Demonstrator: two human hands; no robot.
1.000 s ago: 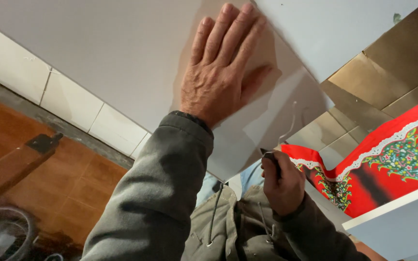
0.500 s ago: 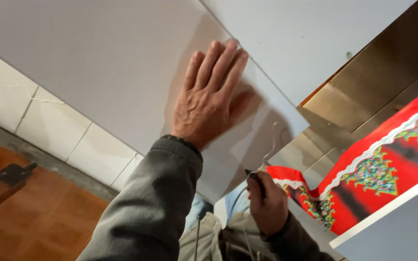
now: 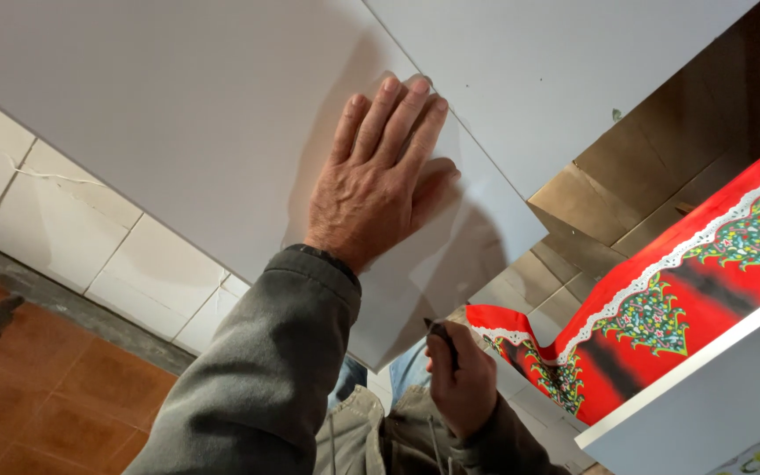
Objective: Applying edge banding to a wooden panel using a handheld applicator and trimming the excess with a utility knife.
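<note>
Here the left hand [image 3: 380,176] lies flat and spread on the white panel [image 3: 178,114]; the right hand [image 3: 461,374] grips a dark tool [image 3: 443,339], perhaps a pencil; firm, even pressure steadies the panel.

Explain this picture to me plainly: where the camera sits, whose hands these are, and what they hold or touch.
The camera is worn on a person's head and looks down along their arms, so both hands are that person's own. The left hand lies flat, fingers spread, on a white panel. The right hand, lower down, is closed around a thin dark tool; what kind it is cannot be told. Beside them lies a red patterned cloth with a white lace edge, and behind are pale wall tiles above a reddish tiled floor.
</note>
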